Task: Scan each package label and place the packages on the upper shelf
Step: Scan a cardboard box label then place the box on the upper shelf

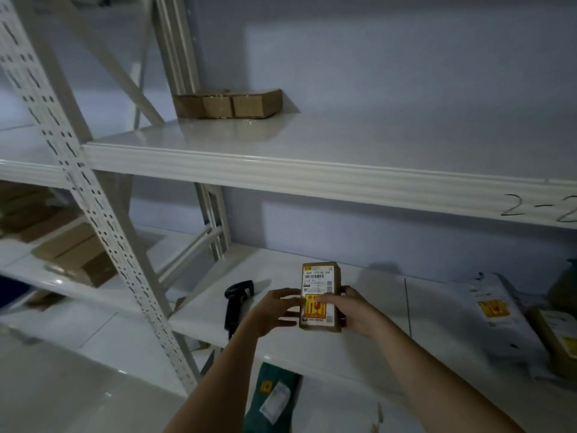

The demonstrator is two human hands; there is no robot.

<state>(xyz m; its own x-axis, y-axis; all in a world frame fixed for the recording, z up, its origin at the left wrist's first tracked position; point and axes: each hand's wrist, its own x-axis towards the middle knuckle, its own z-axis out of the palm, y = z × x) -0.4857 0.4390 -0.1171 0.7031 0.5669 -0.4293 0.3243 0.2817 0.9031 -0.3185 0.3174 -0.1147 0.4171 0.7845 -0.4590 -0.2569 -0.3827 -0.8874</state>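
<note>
Both hands, left hand (274, 310) and right hand (352, 310), grip labelled package (320, 295) below "2-2".

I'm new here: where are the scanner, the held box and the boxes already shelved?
scanner (236, 303): head view, its black handle.
held box (319, 278): head view, its white label.
shelved boxes (229, 105): head view, front faces.

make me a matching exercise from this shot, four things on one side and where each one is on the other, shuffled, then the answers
Things:
1. labelled cardboard box
2. barcode scanner
3. row of brown boxes
4. white mailer bag

Places:
A. back of the upper shelf
B. lying on the lower shelf, right of the hands
C. held between left hand and right hand
D. lying on the lower shelf, left of the hands

Pairs: 1-C, 2-D, 3-A, 4-B
</note>
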